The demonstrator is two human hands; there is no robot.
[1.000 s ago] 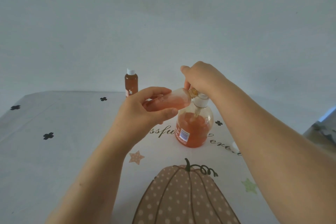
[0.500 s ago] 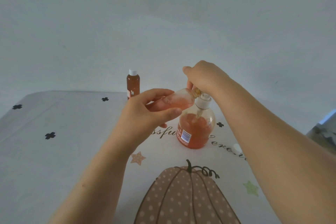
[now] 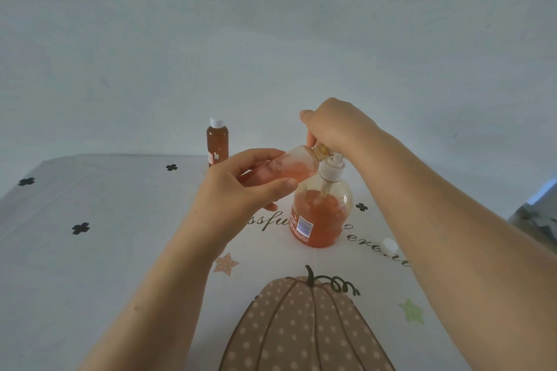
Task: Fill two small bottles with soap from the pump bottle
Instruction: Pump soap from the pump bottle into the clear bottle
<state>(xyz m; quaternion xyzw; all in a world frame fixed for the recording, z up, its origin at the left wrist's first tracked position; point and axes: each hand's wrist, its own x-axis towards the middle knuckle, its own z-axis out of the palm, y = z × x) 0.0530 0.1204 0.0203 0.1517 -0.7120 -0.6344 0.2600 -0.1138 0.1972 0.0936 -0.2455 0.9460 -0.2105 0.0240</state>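
The round pump bottle [image 3: 321, 214] stands in the middle of the table, roughly half full of orange soap. My right hand [image 3: 334, 126] covers its pump head from above, fingers curled down over it. My left hand [image 3: 241, 190] grips a small clear bottle [image 3: 294, 164], tilted almost flat, with its open mouth up against the pump spout. Orange soap lies in this small bottle. A second small bottle [image 3: 217, 141], full of orange soap and closed with a white cap, stands upright at the table's far edge.
A small white cap [image 3: 389, 245] lies on the tablecloth [image 3: 90, 265] to the right of the pump bottle, by my right forearm. The cloth shows a large pumpkin print [image 3: 304, 328] near me. A plain wall rises behind the table.
Both hands and the bottles keep the same pose. The view has shifted slightly, and the pump head sits a little higher than a second ago.
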